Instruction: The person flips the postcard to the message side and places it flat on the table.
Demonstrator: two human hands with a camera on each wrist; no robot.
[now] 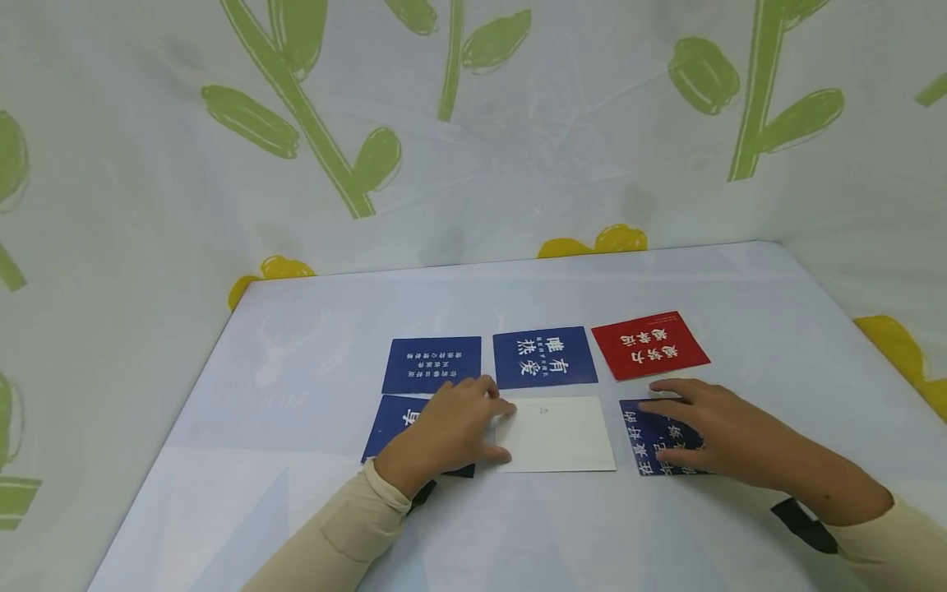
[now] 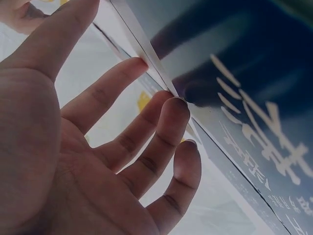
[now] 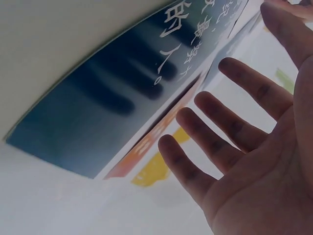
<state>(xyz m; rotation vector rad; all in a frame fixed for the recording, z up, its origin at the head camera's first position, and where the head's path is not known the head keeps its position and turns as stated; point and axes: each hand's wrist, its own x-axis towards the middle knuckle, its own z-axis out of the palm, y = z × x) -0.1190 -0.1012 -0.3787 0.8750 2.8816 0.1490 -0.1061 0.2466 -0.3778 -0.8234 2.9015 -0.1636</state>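
My left hand (image 1: 444, 427) is over a blue card (image 1: 383, 427) with white lettering, which it partly hides. Its fingertips reach the left edge of a white card (image 1: 565, 444) bearing a small mark. In the left wrist view, the fingers (image 2: 182, 161) are loosely bent and spread, with no card between them. My right hand (image 1: 713, 432) hovers over another lettered blue card (image 1: 636, 444) and covers its right part. The right wrist view shows the fingers (image 3: 183, 166) spread and relaxed beside this blue card (image 3: 107, 98), holding nothing.
Behind the front row lie two blue cards, one at left (image 1: 432, 378) and one in the middle (image 1: 510, 366), and a tilted red card (image 1: 617, 362). They rest on a pale table (image 1: 311, 395). A leaf-patterned cloth (image 1: 562, 140) stands behind it.
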